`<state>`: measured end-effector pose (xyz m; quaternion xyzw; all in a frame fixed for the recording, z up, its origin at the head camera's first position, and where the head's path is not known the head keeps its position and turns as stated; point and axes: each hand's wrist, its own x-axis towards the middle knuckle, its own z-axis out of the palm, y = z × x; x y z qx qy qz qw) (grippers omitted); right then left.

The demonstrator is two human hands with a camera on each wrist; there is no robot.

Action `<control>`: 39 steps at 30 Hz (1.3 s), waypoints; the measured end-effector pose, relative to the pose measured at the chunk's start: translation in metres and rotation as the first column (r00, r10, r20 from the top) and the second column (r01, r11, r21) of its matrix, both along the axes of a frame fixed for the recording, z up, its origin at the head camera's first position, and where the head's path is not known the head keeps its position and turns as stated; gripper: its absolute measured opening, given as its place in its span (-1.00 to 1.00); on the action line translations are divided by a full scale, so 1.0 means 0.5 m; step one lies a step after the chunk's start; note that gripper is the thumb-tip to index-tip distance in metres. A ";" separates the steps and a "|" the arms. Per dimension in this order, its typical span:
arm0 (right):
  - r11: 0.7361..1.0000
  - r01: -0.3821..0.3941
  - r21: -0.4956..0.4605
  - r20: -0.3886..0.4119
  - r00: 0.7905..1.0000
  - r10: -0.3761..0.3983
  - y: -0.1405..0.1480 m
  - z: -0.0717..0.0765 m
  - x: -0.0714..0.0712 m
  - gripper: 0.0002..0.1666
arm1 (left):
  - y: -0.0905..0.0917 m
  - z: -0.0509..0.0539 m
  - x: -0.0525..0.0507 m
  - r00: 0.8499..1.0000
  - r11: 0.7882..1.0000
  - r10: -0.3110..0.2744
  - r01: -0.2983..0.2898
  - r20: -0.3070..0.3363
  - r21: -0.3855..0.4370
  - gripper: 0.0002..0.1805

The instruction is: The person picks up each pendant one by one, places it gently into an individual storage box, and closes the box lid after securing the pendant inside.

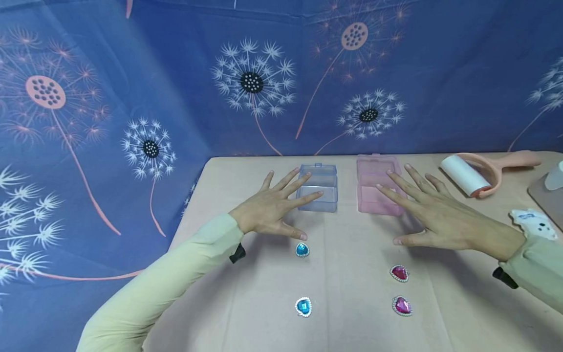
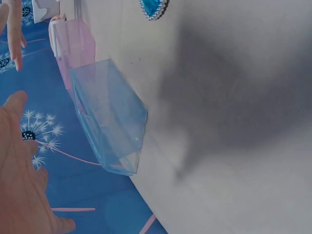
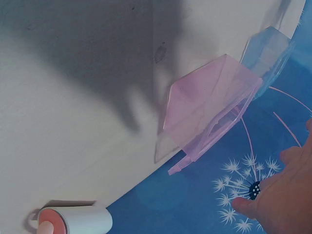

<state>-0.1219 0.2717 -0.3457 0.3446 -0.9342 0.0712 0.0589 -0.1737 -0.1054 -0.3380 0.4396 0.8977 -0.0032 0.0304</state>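
My left hand (image 1: 276, 208) hovers with fingers spread, its fingertips over the left edge of a clear blue plastic box (image 1: 317, 198) with its lid up. Spread as well, my right hand (image 1: 440, 215) is above the table, fingertips by the right side of a clear pink box (image 1: 379, 198), also with a raised lid. Neither hand holds anything. Two blue heart gems with silvery rims, an upper one (image 1: 302, 250) and a lower one (image 1: 303, 307), lie nearer me on the left. On the right lie a red-pink heart gem (image 1: 399, 273) and a magenta heart gem (image 1: 402, 306).
A lint roller (image 1: 470, 176) with a peach handle lies at the back right. Beside it are a small white packet (image 1: 533, 223) and a partly visible container (image 1: 550, 190) at the right edge. A blue dandelion-print cloth (image 1: 281, 73) hangs behind the beige table (image 1: 352, 322).
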 end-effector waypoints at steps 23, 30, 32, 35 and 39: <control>0.998 0.046 -0.041 0.058 0.997 -0.044 0.010 -0.005 0.006 0.19 | -0.019 0.014 -0.007 0.998 0.998 0.067 -0.067 -0.005 -0.005 0.08; 0.976 -0.049 -0.213 -0.061 0.997 0.037 -0.008 -0.011 0.000 -0.06 | -0.020 0.005 -0.016 0.991 0.991 0.133 -0.133 0.006 0.023 -0.03; 0.950 -0.092 -0.297 -0.113 0.992 0.060 -0.031 -0.011 -0.001 -0.17 | -0.019 0.000 -0.025 0.983 0.981 0.178 -0.181 0.036 0.076 -0.08; 0.917 -0.082 -0.389 -0.107 0.993 0.043 -0.076 -0.009 -0.001 -0.26 | -0.012 -0.013 -0.043 0.960 0.944 0.242 -0.266 0.140 0.194 -0.11; 0.892 0.032 -0.451 0.078 0.997 0.003 -0.144 -0.015 0.003 -0.29 | 0.004 -0.043 -0.069 0.895 0.849 0.271 -0.396 0.355 0.351 -0.10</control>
